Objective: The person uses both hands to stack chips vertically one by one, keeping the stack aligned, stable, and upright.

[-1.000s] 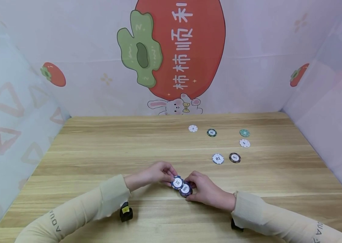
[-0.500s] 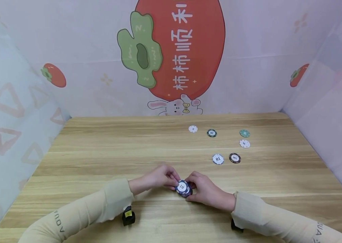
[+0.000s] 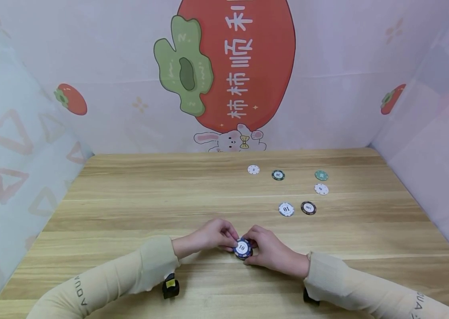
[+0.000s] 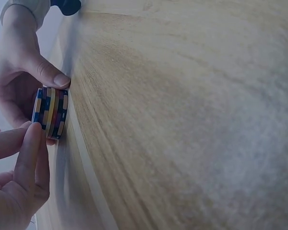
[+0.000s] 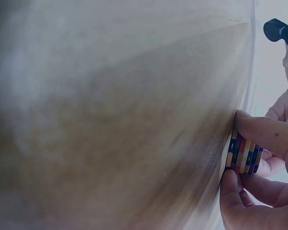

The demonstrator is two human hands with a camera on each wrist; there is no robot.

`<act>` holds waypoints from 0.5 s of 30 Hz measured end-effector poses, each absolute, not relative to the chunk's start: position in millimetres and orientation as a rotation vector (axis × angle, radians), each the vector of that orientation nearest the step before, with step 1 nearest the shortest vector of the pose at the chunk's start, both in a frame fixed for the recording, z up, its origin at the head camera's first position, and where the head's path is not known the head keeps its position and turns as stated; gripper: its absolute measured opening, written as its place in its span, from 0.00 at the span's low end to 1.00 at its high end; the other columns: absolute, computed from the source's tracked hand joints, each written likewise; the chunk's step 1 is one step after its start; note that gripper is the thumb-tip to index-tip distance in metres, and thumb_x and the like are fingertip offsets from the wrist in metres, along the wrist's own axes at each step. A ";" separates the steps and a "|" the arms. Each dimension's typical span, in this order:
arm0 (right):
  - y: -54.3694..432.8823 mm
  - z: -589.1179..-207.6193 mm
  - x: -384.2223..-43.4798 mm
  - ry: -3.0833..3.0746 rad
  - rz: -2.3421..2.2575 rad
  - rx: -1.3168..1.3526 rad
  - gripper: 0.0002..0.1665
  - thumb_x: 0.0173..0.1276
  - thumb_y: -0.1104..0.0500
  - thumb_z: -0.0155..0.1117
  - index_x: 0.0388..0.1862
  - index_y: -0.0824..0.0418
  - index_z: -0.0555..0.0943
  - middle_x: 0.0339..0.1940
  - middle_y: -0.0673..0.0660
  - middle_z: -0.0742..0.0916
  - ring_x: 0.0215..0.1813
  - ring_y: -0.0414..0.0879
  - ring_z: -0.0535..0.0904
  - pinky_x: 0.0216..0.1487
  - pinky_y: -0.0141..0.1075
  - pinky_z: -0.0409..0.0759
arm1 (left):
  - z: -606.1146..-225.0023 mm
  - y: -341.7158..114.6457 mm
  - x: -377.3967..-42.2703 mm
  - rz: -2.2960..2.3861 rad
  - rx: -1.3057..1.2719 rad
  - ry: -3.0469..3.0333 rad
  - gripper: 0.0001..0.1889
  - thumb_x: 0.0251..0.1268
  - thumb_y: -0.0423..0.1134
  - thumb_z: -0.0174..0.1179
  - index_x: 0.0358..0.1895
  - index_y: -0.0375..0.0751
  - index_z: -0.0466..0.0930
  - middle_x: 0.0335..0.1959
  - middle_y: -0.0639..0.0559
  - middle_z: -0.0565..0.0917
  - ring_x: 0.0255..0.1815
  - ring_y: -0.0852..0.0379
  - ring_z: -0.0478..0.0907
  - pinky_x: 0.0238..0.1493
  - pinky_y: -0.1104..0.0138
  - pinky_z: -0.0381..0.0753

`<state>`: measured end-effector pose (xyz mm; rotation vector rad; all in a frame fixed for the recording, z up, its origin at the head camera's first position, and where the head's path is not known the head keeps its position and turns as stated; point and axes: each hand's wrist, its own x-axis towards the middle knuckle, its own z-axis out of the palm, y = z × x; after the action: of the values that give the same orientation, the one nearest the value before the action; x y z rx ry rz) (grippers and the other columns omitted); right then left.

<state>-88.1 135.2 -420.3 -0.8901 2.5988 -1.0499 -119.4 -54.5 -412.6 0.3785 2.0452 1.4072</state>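
In the head view a blue poker chip (image 3: 242, 248) marked 10 lies on top of a stack of poker chips near the front middle of the table. My left hand (image 3: 215, 236) pinches the top chip at its left edge. From the right, my right hand (image 3: 270, 249) grips the stack between thumb and fingers. The left wrist view shows the stack (image 4: 50, 111) edge-on, with blue, yellow and dark striped rims pressed together. Standing on the wood, the same stack (image 5: 245, 152) sits between the right thumb and fingers in the right wrist view.
Loose chips lie flat beyond the right hand: a light blue 10 chip (image 3: 286, 209), a black 100 chip (image 3: 308, 208), two white chips, a dark green 20 chip (image 3: 278, 175) and a lighter green chip (image 3: 321, 175). A printed cloth wall (image 3: 129, 119) borders the wooden table.
My left hand has moved right and slightly toward me, bringing the blue 10 chip over the 500 chip, which it now covers. The right hand has stayed in place on the stack.
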 end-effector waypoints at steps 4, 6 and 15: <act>134.3 -420.9 -88.1 2.607 -1.045 -0.884 0.23 0.43 0.64 0.75 0.40 0.67 0.78 0.36 0.51 0.76 0.37 0.41 0.74 0.40 0.28 0.76 | -412.8 -53.3 -118.3 1.410 0.375 2.058 0.07 0.51 0.22 0.60 0.34 0.22 0.75 0.26 0.43 0.81 0.26 0.60 0.78 0.32 0.68 0.81; 134.2 -421.0 -88.0 2.616 -1.036 -0.885 0.23 0.43 0.64 0.75 0.40 0.67 0.78 0.36 0.50 0.76 0.38 0.41 0.74 0.40 0.29 0.76 | -412.9 -52.7 -117.8 1.417 0.371 2.062 0.07 0.51 0.21 0.61 0.33 0.22 0.75 0.25 0.44 0.80 0.25 0.61 0.78 0.31 0.68 0.81; 135.1 -420.3 -87.9 2.628 -1.009 -0.885 0.24 0.43 0.62 0.75 0.41 0.66 0.79 0.36 0.50 0.76 0.38 0.41 0.74 0.40 0.29 0.75 | -412.2 -54.0 -117.5 1.268 0.532 2.214 0.11 0.47 0.29 0.67 0.33 0.28 0.77 0.26 0.49 0.81 0.27 0.62 0.78 0.30 0.73 0.79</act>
<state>-87.9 135.1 -420.3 -0.8854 2.6284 -1.0092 -117.5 -54.0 -412.2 0.5320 2.2140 1.2675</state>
